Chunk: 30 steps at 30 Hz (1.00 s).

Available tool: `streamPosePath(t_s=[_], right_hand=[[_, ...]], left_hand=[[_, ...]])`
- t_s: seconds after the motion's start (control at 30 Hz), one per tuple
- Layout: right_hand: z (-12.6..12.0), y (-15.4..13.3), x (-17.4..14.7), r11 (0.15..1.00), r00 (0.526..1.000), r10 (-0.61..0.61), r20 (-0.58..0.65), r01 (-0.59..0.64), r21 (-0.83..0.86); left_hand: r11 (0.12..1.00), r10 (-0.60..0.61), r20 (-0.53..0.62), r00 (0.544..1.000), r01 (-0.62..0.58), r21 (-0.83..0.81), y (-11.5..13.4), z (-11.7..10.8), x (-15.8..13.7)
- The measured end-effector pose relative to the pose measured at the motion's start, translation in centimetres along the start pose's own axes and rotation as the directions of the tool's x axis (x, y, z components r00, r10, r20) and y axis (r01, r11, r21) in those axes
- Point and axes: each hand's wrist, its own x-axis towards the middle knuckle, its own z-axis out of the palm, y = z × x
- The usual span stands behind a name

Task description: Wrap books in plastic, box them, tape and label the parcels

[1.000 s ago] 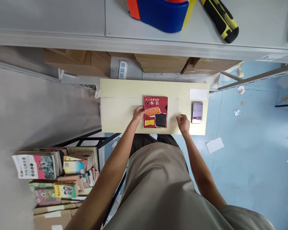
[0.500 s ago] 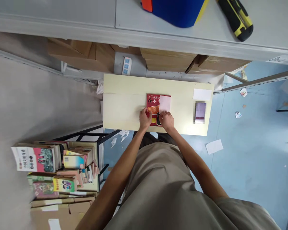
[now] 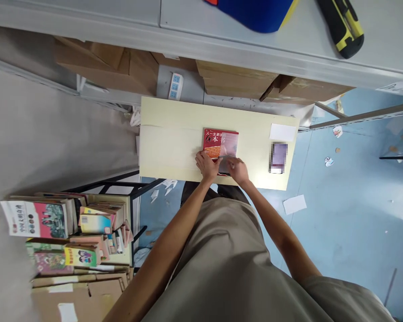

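A red book [image 3: 212,138] with Chinese lettering lies on the pale yellow tabletop [image 3: 169,147]. Over the right part of its cover is a thin translucent sheet [image 3: 229,144], and the cover shows through it. My left hand [image 3: 208,165] rests on the lower left of the book, fingers apart and thumb pointing right. At the lower right, my right hand [image 3: 238,170] has its fingers curled in a pinch at the sheet's lower part. The exact contact of the right fingertips is too small to make out.
A white paper [image 3: 282,132] and a blurred purple item [image 3: 278,155] lie at the table's right end. Beyond are cardboard boxes [image 3: 237,80], a power strip [image 3: 175,86] and a shelf holding a box cutter [image 3: 344,31]. Stacked books [image 3: 50,219] stand at lower left.
The sheet on the cover has gone from opaque pale pink to see-through. My left hand has slid right across the book, and the right hand has shifted slightly right. The view has tilted slightly.
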Motion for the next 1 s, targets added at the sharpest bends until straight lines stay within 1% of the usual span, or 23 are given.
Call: streamPosePath(t_s=[0.07, 0.1, 0.13, 0.2, 0.27, 0.33, 0.37, 0.43, 0.5, 0.6, 0.7, 0.77, 0.83, 0.9, 0.97, 1.0], right_hand=[[-0.8, 1.2, 1.1, 0.99, 0.983, 0.104, -0.15, -0.088, 0.113], [-1.0, 1.7, 1.9, 0.975, 0.965, 0.169, -0.198, -0.135, 0.176], [-1.2, 2.0, 2.9, 0.954, 0.948, 0.234, -0.215, -0.181, 0.237], [-1.2, 2.4, 4.7, 0.901, 0.925, 0.342, -0.166, -0.272, 0.339], [-1.1, 2.3, 6.2, 0.842, 0.913, 0.402, -0.066, -0.341, 0.419], [-1.0, 2.1, 6.9, 0.794, 0.917, 0.4, 0.014, -0.353, 0.495], [-1.0, 1.9, 7.0, 0.778, 0.923, 0.385, 0.03, -0.342, 0.526], [-1.2, 1.7, 6.8, 0.771, 0.932, 0.362, 0.024, -0.314, 0.555], [-1.6, 1.3, 6.5, 0.791, 0.933, 0.36, 0.0, -0.305, 0.531], [-2.5, 0.1, 6.2, 0.859, 0.942, 0.333, -0.043, -0.284, 0.425], [-3.4, -2.2, 6.5, 0.929, 0.961, 0.263, -0.08, -0.23, 0.29], [-3.6, -4.0, 6.8, 0.954, 0.969, 0.231, -0.089, -0.208, 0.214], [-3.7, -5.8, 7.2, 0.966, 0.969, 0.226, -0.102, -0.21, 0.151], [-3.7, -7.2, 7.5, 0.971, 0.966, 0.23, -0.117, -0.22, 0.093], [-3.9, -8.1, 7.5, 0.974, 0.968, 0.225, -0.111, -0.22, 0.049], [-4.3, -8.4, 7.4, 0.976, 0.972, 0.217, -0.085, -0.215, 0.033]], left_hand=[[1.0, 0.011, -0.001, 1.0, -0.011, -0.005, -0.2, -0.1, 0.2], [1.0, 0.014, -0.005, 1.0, -0.014, -0.012, -0.3, -0.2, 0.3], [1.0, 0.016, -0.008, 1.0, -0.016, -0.019, -0.4, -0.2, 0.3], [0.999, 0.019, -0.006, 1.0, -0.02, -0.028, -0.5, -0.2, 0.4], [0.999, 0.022, 0.001, 1.0, -0.022, -0.031, -0.7, -0.2, 0.5], [0.999, 0.029, 0.007, 1.0, -0.029, -0.041, -0.9, -0.2, 0.6], [0.998, 0.036, 0.008, 0.999, -0.036, -0.052, -1.0, -0.2, 0.6], [0.995, 0.057, 0.015, 0.998, -0.056, -0.081, -1.4, -0.3, 0.8], [0.99, 0.085, 0.032, 0.996, -0.081, -0.118, -1.6, -0.7, 0.8], [0.964, 0.156, 0.049, 0.986, -0.142, -0.225, -1.6, -2.2, 0.1], [0.893, 0.264, 0.023, 0.964, -0.235, -0.385, -0.9, -4.4, -2.2], [0.856, 0.306, 0.038, 0.951, -0.257, -0.448, -0.1, -5.5, -4.4], [0.866, 0.307, 0.077, 0.949, -0.246, -0.435, 0.8, -6.0, -6.3], [0.898, 0.297, 0.105, 0.949, -0.241, -0.367, 1.3, -5.9, -7.5], [0.924, 0.293, 0.123, 0.948, -0.247, -0.294, 1.5, -5.6, -7.8], [0.93, 0.292, 0.131, 0.947, -0.25, -0.27, 1.4, -5.4, -7.7]])
